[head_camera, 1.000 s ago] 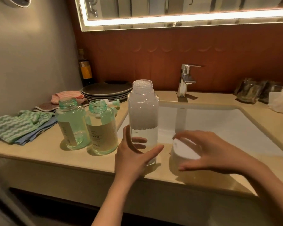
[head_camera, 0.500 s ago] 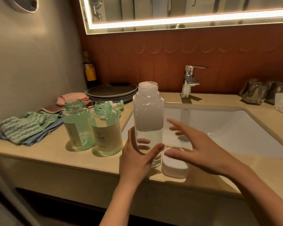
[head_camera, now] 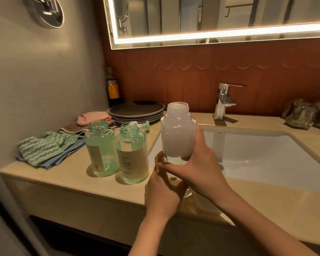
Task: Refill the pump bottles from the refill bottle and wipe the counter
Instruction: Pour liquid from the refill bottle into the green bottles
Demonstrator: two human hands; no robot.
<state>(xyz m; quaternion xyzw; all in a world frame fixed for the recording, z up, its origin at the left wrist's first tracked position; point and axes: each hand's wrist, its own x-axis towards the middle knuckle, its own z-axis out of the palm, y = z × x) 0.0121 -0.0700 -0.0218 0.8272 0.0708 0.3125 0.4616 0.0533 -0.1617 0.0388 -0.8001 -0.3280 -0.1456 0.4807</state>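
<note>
A clear refill bottle, foamy inside and uncapped, stands at the sink's front left corner. My right hand wraps around its lower half from the right. My left hand holds its base from the front. Two green pump bottles, uncapped, stand side by side to the left: the far one and the near one. A green pump head lies behind them. The white cap rests on the counter, mostly hidden under my right wrist.
Folded cloths lie at the left end of the beige counter. Stacked grey plates and a dark bottle stand at the back. The white sink and chrome faucet are to the right.
My right hand left the white cap on the counter and moved left to grip the refill bottle. My left hand stayed at the bottle's base.
</note>
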